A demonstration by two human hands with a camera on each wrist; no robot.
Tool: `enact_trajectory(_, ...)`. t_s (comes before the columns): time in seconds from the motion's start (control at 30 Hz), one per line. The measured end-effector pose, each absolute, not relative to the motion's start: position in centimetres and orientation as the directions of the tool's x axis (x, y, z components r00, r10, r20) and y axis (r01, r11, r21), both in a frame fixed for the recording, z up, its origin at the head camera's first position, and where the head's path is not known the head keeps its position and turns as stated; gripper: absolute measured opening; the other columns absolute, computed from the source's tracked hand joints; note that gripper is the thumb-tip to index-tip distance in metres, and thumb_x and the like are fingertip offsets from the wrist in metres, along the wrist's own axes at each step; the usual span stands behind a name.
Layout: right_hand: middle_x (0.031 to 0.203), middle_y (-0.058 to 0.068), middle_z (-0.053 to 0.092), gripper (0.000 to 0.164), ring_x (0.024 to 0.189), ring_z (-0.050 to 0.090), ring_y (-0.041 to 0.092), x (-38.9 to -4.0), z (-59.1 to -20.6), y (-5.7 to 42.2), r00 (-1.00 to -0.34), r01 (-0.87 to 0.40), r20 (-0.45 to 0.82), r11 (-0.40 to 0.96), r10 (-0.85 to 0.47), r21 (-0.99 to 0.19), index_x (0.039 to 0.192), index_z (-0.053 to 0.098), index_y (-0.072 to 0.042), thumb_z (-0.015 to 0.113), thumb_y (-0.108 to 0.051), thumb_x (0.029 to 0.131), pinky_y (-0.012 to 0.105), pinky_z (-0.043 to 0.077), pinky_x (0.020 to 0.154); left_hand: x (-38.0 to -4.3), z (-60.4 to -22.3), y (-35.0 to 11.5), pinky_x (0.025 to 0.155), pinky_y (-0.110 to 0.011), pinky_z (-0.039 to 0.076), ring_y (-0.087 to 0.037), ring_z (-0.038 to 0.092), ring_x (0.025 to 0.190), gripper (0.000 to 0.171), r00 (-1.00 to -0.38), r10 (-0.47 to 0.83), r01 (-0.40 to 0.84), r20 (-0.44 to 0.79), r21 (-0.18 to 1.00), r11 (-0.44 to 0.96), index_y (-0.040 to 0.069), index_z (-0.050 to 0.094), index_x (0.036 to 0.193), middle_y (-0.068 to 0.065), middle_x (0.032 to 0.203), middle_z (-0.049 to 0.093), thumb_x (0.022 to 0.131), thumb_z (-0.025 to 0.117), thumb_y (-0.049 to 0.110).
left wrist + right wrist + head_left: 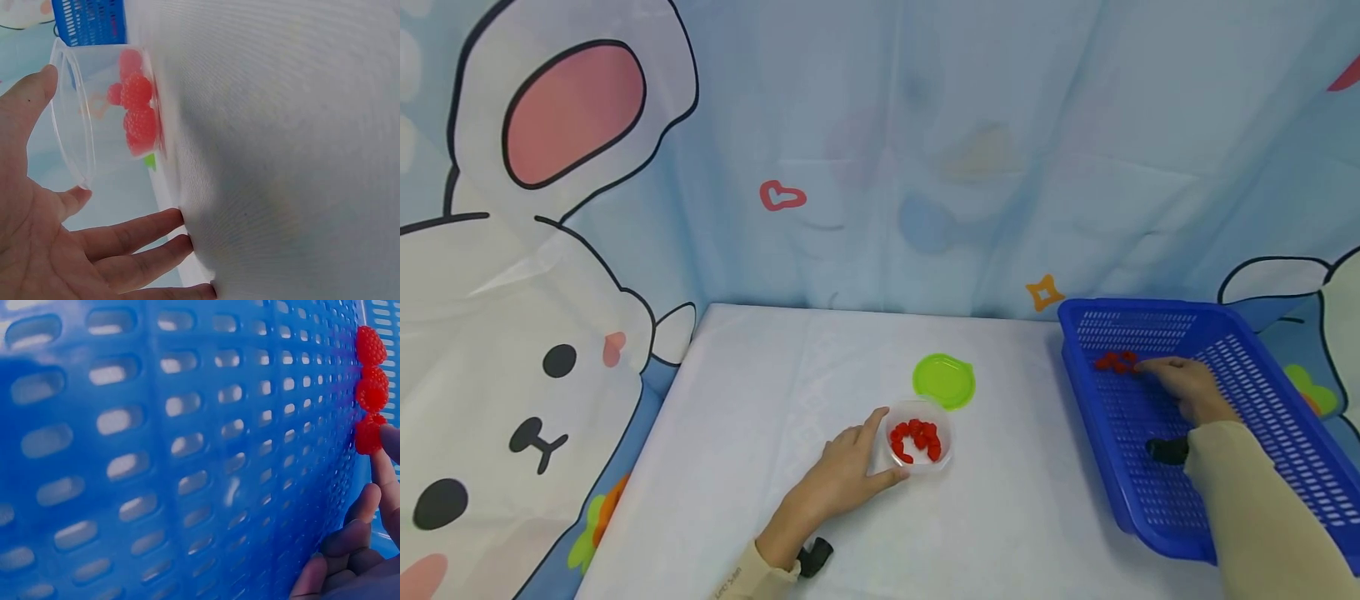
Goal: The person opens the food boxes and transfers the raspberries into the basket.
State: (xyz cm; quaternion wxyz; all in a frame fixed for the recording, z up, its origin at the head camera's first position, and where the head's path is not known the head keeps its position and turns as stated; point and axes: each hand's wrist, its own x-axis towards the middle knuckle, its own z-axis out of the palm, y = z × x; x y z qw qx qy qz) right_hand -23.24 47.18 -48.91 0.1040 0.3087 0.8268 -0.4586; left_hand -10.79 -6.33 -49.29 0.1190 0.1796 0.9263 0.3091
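Observation:
A clear plastic cup (946, 457) stands upright on the white table, with several red raspberries (920, 439) at its bottom. My left hand (841, 473) holds the cup by its rim between thumb and index finger, while the other fingertips touch the tablecloth in the left wrist view. Inside the blue basket (1120, 492), my right hand (1191, 390) reaches to a small group of raspberries (1111, 360). Its thumb and a finger pinch the nearest raspberry (367, 434), in line with other raspberries (372, 394) in the right wrist view; the remaining fingers are curled.
A green round lid (944, 381) lies on the table just behind the cup. The basket's raised perforated walls surround the right hand. Behind the table hangs a blue curtain (865, 275) with cartoon prints. Both wrists carry small black devices (815, 557).

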Motion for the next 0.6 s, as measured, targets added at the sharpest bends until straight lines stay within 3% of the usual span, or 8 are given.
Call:
enact_trajectory(0.23, 0.158, 0.034, 0.015, 0.072, 0.142, 0.018, 0.054, -23.3, -48.8, 47.0, -0.808, 0.577, -0.424, 0.411, 0.408, -0.706, 0.145, 0.038, 0.01, 0.061, -0.037, 0.096, 0.067, 0.022, 0.109, -10.9, -49.2, -6.2, 0.103, -0.062, 0.037, -0.032, 0.048, 0.129, 0.093, -0.907, 0.406, 0.257, -0.11, 0.618, 0.743, 0.018, 0.024, 0.158, -0.015, 0.141, 0.051, 0.088, 0.068, 0.06)
enact_trajectory(0.4, 0.156, 0.032, 0.025, 0.071, 0.144, 0.017, 0.052, -23.5, -47.5, 45.8, -0.867, 0.47, -0.301, 0.449, 0.396, -0.76, 0.146, 0.038, 0.011, 0.056, -0.039, 0.099, 0.068, 0.017, 0.11, -10.8, -49.1, -6.2, 0.102, -0.063, 0.038, -0.032, 0.049, 0.127, 0.094, -0.908, 0.406, 0.259, -0.106, 0.62, 0.74, 0.018, 0.024, 0.158, -0.015, 0.14, 0.052, 0.087, 0.069, 0.06)
enact_trajectory(0.6, 0.157, 0.03, 0.024, 0.073, 0.143, 0.017, 0.052, -22.9, -43.5, 42.6, -0.935, 0.323, -0.18, 0.518, 0.307, -0.792, 0.146, 0.042, 0.007, 0.054, -0.048, 0.1, 0.07, 0.018, 0.108, -10.8, -49.0, -6.2, 0.102, -0.063, 0.038, -0.032, 0.049, 0.127, 0.094, -0.907, 0.408, 0.26, -0.107, 0.621, 0.739, 0.018, 0.024, 0.158, -0.015, 0.14, 0.052, 0.087, 0.069, 0.06)
